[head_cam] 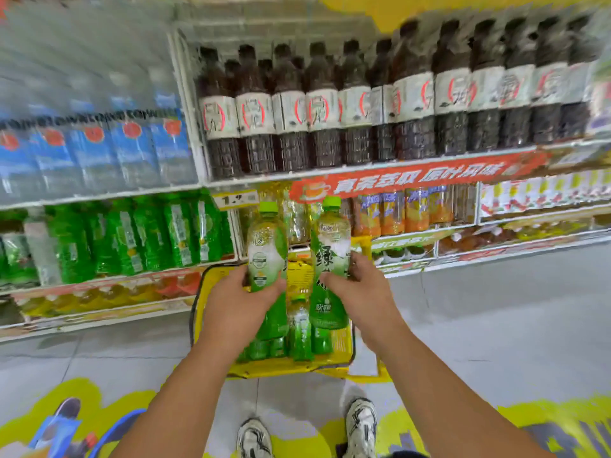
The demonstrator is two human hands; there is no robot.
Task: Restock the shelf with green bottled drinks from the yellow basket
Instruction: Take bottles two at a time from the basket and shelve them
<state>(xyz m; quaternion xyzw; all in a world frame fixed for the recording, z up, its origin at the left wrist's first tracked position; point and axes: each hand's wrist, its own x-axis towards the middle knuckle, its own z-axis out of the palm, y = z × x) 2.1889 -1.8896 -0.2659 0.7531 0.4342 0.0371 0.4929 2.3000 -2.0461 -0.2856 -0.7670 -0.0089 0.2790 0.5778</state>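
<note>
Green bottled drinks (299,328) remain in the yellow basket (340,345), while left hand (238,302) and right hand (362,292) each grip one bottle, unshelved.

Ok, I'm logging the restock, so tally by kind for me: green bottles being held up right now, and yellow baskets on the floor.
Held green bottles: 2 (left bottle, right bottle)
Yellow basket: 1
Total: 3
</note>
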